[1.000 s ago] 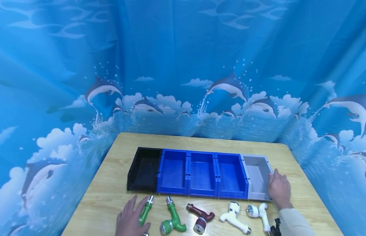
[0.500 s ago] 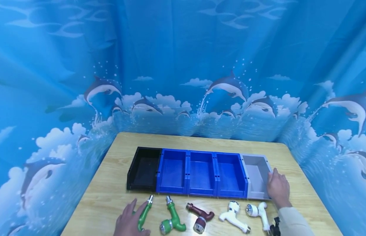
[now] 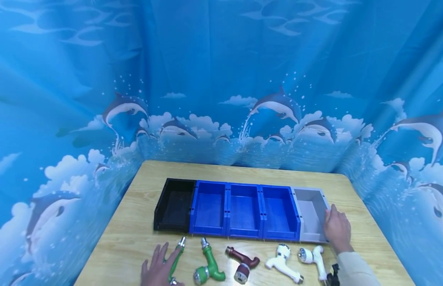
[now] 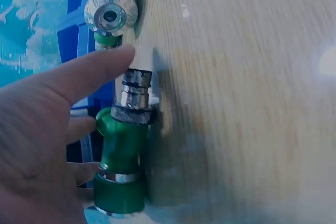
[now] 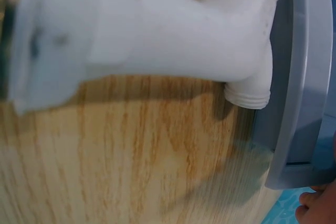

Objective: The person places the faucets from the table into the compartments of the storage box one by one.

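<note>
My left hand (image 3: 158,266) is over the leftmost green tap (image 3: 176,260), its fingers spread. In the left wrist view the thumb is stretched out beside the metal end of that green tap (image 4: 123,150), while the other fingers lie partly hidden behind its body. A second green tap (image 3: 208,262) lies just to the right. My right hand (image 3: 337,230) rests at the right wall of the grey bin (image 3: 312,236), fingers loosely bent. In the right wrist view a white tap (image 5: 173,30) fills the foreground, with fingertips (image 5: 317,205) close to the bin's corner.
A black bin (image 3: 175,228) and several blue bins (image 3: 208,230) join the grey one in a row. Before them on the wooden table (image 3: 118,246) lie a dark red tap (image 3: 243,262) and two white taps (image 3: 284,264). A dolphin-print curtain (image 3: 221,79) surrounds the table.
My left hand has shifted slightly, its fingers spreading, and the leftmost green tap has turned a little under it. The right hand stays at the grey bin.
</note>
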Demonstrator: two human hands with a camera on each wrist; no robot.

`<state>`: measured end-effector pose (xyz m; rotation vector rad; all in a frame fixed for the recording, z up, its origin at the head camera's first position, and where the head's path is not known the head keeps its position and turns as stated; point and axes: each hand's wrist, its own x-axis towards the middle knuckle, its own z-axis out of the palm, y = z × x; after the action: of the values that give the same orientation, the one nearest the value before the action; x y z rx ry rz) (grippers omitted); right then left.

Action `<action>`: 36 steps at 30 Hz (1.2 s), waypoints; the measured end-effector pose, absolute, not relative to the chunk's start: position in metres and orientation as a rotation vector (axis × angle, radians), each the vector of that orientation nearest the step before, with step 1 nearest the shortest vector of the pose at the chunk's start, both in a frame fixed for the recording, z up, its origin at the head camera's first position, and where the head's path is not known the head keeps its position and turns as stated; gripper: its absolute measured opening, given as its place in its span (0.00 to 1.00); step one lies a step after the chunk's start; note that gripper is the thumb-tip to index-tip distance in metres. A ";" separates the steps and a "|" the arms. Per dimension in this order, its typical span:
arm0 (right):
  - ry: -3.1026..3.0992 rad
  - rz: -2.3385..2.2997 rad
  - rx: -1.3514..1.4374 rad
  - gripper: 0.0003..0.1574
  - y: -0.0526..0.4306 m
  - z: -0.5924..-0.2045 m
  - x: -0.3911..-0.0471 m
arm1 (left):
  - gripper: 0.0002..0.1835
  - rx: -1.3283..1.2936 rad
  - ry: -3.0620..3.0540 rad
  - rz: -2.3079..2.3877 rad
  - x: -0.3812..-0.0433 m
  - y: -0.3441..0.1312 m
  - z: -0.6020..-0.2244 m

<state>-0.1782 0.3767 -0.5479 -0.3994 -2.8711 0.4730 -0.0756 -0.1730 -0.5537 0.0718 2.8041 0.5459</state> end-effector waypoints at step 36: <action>-2.882 0.472 -0.425 0.31 0.376 -0.548 -0.179 | 0.58 0.337 2.662 0.480 -0.090 -0.170 -0.534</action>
<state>-0.1790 0.3758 -0.5477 -0.4248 -2.8815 0.4723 -0.0896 -0.1697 -0.5342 0.3369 2.6623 0.4795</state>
